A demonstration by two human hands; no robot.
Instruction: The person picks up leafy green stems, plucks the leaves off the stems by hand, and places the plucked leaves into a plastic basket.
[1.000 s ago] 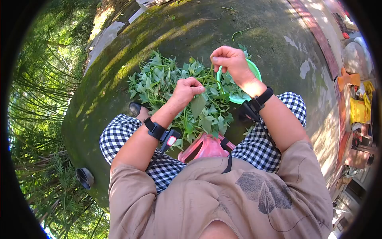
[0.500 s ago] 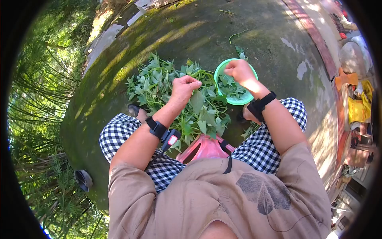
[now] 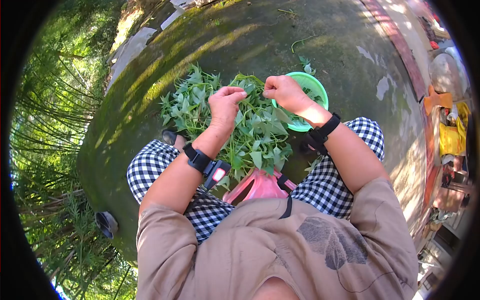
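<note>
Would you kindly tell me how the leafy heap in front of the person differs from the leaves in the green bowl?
The leafy heap spreads far wider than the bowl leaves. The heap sprawls loosely on the ground, while the bowl leaves sit inside the green bowl. Both are green and partly hidden: the heap by the left hand, the bowl leaves by the right.

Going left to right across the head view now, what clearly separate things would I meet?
Dark grey rounded container, dark shoe on the left foot, bare left hand, round light-green plastic bowl, bright yellow item near the right edge.
</note>
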